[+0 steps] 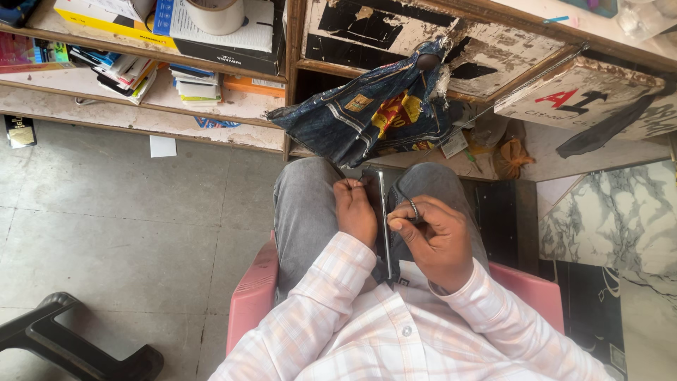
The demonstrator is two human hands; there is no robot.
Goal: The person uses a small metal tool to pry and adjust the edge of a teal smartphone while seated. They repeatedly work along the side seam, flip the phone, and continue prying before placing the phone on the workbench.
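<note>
I sit on a pink plastic chair point(252, 296) in grey trousers and a checked shirt. A thin dark flat device point(383, 212), like a phone or tablet, stands on edge over my lap between both hands. My left hand point(355, 210) grips its left face, fingers curled at the top edge. My right hand point(431, 236), with a ring on one finger, pinches the device's right side with thumb and fingertips. The device's screen side is hidden from me.
Wooden shelves point(233, 106) ahead hold books, boxes and a tape roll point(215, 14). A blue patterned bag point(367, 116) hangs from the counter. A black stool point(67, 342) stands lower left on the grey tiled floor. A marble slab point(610, 219) is at right.
</note>
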